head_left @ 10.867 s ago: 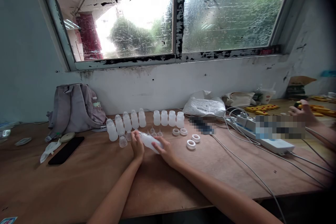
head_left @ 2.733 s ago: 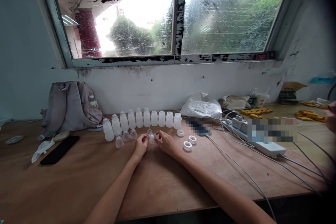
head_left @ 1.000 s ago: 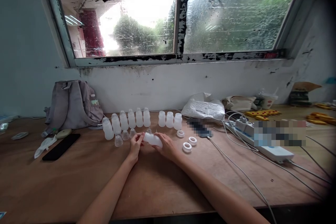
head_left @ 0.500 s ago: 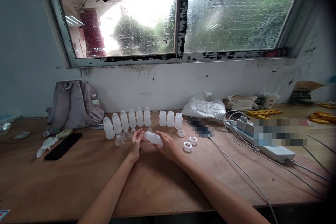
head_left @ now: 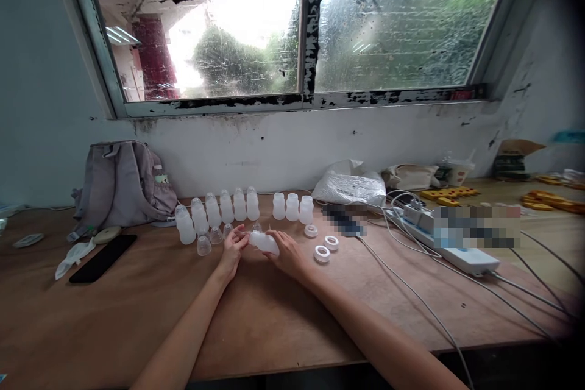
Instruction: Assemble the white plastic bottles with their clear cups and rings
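A frosted white bottle (head_left: 265, 243) lies tilted between my hands above the table. My right hand (head_left: 287, 253) is closed around its right end. At the other end, my left hand (head_left: 234, 245) has its fingers pinched together by the bottle's neck; what they hold is too small to make out. Several capped bottles (head_left: 213, 212) stand in a row behind my left hand, with clear domed caps (head_left: 204, 245) in front of them. Three bottles without caps (head_left: 292, 207) stand further right. Three white rings (head_left: 322, 254) lie right of my right hand.
A grey backpack (head_left: 125, 186) leans on the wall at the left, with a black phone (head_left: 103, 259) before it. On the right are a silver bag (head_left: 350, 187), a white power strip (head_left: 470, 259) with cables, a second phone (head_left: 350, 223) and yellow parts (head_left: 448, 195).
The view has turned slightly right, so everything sits further left. Both hands stay at the bottle, which is now tilted a little differently.
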